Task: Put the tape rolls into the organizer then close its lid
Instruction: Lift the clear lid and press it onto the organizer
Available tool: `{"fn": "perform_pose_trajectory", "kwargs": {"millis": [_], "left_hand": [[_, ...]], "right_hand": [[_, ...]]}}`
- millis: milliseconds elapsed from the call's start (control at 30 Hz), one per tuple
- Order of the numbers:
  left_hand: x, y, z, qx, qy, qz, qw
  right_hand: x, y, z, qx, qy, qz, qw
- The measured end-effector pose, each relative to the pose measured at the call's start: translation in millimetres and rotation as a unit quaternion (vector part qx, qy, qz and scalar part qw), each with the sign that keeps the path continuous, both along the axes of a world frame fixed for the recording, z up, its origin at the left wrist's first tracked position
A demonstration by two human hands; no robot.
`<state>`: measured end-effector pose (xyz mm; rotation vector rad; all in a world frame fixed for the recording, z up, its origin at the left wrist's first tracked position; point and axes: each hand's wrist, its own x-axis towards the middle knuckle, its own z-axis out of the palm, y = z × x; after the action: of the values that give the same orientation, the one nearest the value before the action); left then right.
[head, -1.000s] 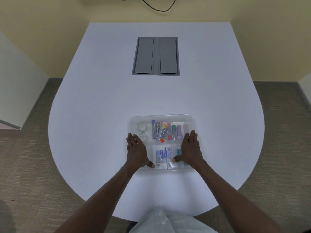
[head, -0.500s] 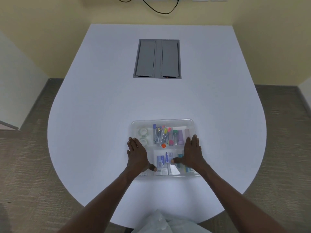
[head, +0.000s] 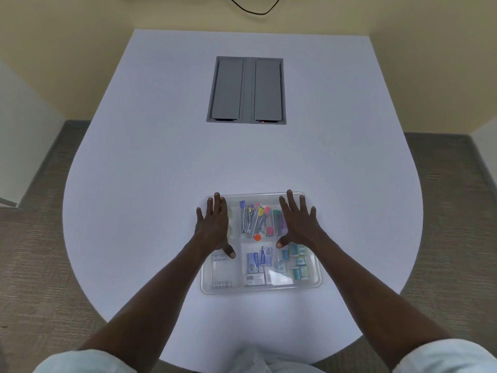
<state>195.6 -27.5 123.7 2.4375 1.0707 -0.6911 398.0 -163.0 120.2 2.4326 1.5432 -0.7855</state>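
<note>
A clear plastic organizer (head: 312, 282) lies on the white table in front of me, its transparent lid down over the compartments. Both my hands rest flat on the lid's far half, fingers spread. My left hand (head: 213, 226) covers the far left compartment, where the tape rolls were seen earlier; they are hidden under it now. My right hand (head: 298, 224) lies over the far right part. Between the hands show coloured clips and pins (head: 255, 219). Small blue boxes (head: 258, 259) and teal boxes (head: 295, 261) fill the near compartments.
A grey double-flap cable hatch (head: 246, 90) is set into the table's far middle. A black cable (head: 252, 8) hangs on the yellow wall behind. The rounded table edge (head: 80, 265) curves near me, with carpet below on both sides.
Both hands have slid from the near half of the lid to its far half. My left hand now covers the tape rolls. The organizer has stayed in place.
</note>
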Motion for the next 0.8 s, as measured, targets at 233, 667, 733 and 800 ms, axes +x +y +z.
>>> {"fn": "perform_pose_trajectory", "kwargs": {"millis": [233,667,733,800], "left_hand": [[2.1,1.9,-1.5,0.003,0.000,0.005,1.000],[16.1,-6.4,2.0,0.059,0.029,-0.121,0.990],[24.7,-9.8,2.3,0.078,0.023,-0.166,0.983],[33.1,-15.4,1.2,0.103,0.009,-0.198,0.975]], "right_hand": [[2.8,2.1,-4.7,0.013,0.012,-0.007,1.000],[2.4,1.6,-1.5,0.027,0.015,-0.065,0.997],[3.7,1.6,-0.7,0.032,0.025,-0.070,0.997],[5.6,1.6,-0.7,0.035,0.025,-0.066,0.997]]}}
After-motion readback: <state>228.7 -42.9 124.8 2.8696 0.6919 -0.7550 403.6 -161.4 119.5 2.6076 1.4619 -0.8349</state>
